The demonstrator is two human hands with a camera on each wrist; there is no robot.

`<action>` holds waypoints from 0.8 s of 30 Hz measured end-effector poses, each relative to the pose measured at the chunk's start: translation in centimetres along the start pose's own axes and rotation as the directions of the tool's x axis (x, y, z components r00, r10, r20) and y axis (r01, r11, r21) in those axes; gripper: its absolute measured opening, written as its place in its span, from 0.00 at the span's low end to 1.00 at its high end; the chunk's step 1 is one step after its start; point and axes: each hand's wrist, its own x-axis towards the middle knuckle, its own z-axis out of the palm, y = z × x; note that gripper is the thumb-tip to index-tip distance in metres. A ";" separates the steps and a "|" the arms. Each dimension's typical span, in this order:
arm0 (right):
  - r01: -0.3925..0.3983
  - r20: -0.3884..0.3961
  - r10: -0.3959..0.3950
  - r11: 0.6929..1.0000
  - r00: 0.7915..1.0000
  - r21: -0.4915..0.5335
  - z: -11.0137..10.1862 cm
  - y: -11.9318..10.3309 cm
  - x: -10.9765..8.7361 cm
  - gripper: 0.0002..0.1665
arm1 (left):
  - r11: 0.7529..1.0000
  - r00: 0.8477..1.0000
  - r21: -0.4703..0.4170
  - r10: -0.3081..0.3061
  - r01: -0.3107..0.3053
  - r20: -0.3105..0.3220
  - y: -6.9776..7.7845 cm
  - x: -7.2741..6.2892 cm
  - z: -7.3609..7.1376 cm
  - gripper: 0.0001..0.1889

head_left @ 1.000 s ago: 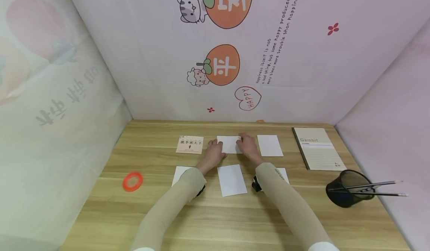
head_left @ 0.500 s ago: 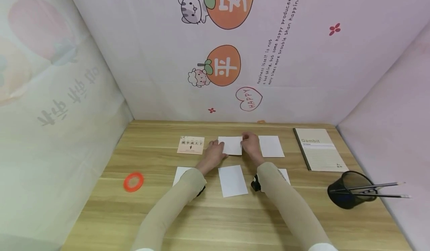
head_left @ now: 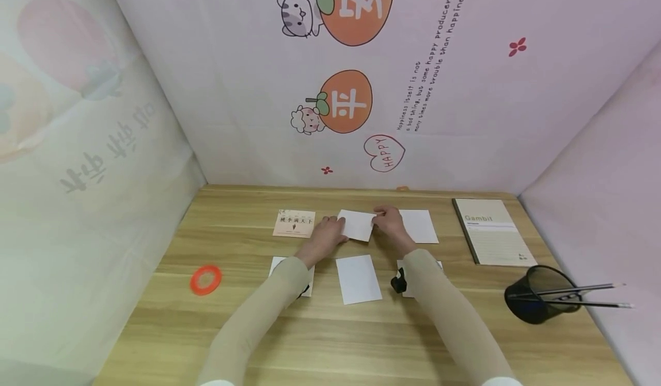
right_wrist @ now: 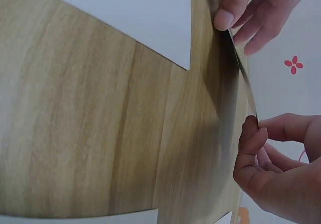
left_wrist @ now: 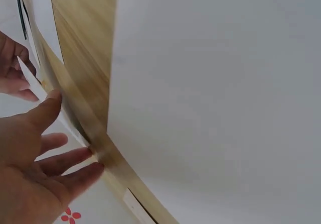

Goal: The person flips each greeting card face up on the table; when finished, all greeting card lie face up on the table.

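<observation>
A blank white card (head_left: 357, 225) is tilted, its near right corner lifted off the table, between my two hands in the head view. At its left edge my left hand (head_left: 326, 238) has the thumb on one face and the fingers on the other. My right hand (head_left: 392, 225) pinches the right edge between thumb and curled fingertips, clearest in the right wrist view, where the card (right_wrist: 244, 81) shows edge-on. Nearer lies another white card (head_left: 358, 280). To the right of my right hand is a white card (head_left: 420, 226); a printed card (head_left: 293, 223) lies left of my left hand.
Two more white cards lie partly under my sleeves, one at the left (head_left: 303, 289) and one at the right (head_left: 408, 290). A red ring (head_left: 194, 281) lies far left. A notebook (head_left: 493, 231) and a black mesh pen cup (head_left: 532, 303), pencils (head_left: 594, 304) sticking out, stand right.
The card between my hands has come up from lying flat and turned slightly clockwise. My right fingers have gone from resting on its right side to pinching that edge.
</observation>
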 end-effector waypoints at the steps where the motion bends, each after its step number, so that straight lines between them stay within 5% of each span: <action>1: 0.000 0.007 0.000 1.000 1.000 0.018 -0.2 0.1 -0.1 0.25 | 1.000 1.000 -0.018 0.012 -0.012 -0.009 -0.1 0.0 0.0 0.19; 10: -0.019 0.051 0.011 0.986 0.999 0.168 -0.9 0.8 -0.5 0.20 | 0.984 0.983 -0.122 0.112 -0.131 -0.149 -1.4 -0.1 0.0 0.11; 20: -0.037 0.130 0.007 0.972 0.991 0.233 -1.4 1.4 -0.8 0.18 | 0.984 0.966 0.010 0.178 -0.179 -0.188 -1.9 -0.6 -0.5 0.13; 24: -0.056 0.153 0.014 0.961 0.988 0.271 -1.6 1.3 -1.2 0.18 | 0.967 0.945 0.102 0.252 -0.235 -0.210 -2.1 -0.9 -0.7 0.11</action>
